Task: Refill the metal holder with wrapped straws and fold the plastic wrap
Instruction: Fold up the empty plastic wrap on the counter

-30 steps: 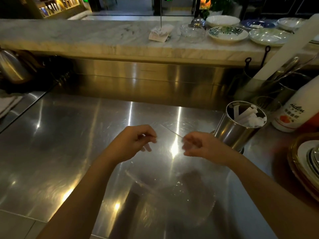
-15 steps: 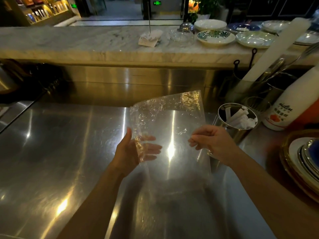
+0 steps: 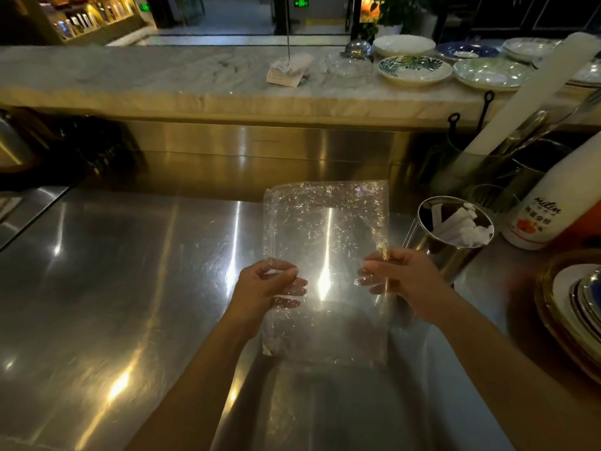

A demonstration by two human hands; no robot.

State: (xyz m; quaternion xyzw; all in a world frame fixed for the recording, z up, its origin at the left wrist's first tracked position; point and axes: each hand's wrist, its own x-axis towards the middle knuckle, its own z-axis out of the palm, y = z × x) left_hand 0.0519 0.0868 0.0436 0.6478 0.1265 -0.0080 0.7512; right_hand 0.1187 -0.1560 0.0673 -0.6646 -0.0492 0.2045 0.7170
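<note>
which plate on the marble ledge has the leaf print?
The leaf-print plate, green fronds on white, right of the glass dish. Its neighbours are plain white, blue or pale green.

My left fingers (image 3: 292,289) show only dimly through the crinkled plastic wrap (image 3: 325,255), and my right fingers (image 3: 370,278) blur behind its edge. The wrap hides part of the tabletop (image 3: 130,271). The plates (image 3: 582,307) at right are cut off by the edge. The bottle (image 3: 549,209) label is too small to read.
</note>
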